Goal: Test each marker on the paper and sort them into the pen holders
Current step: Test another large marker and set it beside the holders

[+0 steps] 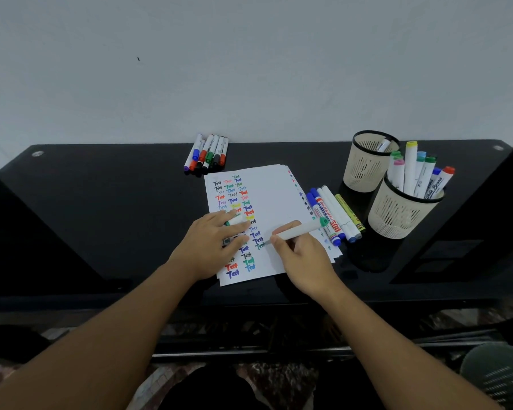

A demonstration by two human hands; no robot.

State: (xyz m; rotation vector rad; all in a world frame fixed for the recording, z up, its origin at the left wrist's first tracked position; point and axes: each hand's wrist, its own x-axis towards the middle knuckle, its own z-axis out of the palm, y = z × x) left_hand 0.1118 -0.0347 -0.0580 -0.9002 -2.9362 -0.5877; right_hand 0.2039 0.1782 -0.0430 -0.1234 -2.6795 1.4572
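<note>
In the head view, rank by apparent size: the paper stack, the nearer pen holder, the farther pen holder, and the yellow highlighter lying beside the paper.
1. Paper stack, largest.
2. Nearer pen holder.
3. Farther pen holder; it looks smaller, perhaps only because it is farther away.
4. Yellow highlighter, smallest.

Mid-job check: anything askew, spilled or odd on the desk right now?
Nothing spilled or damaged. The paper stack lies a bit fanned and tilted on the table. The left hand holds a cap while resting on the sheet; the right hand writes with the green marker. The far holder is nearly empty, the near one full.
</note>
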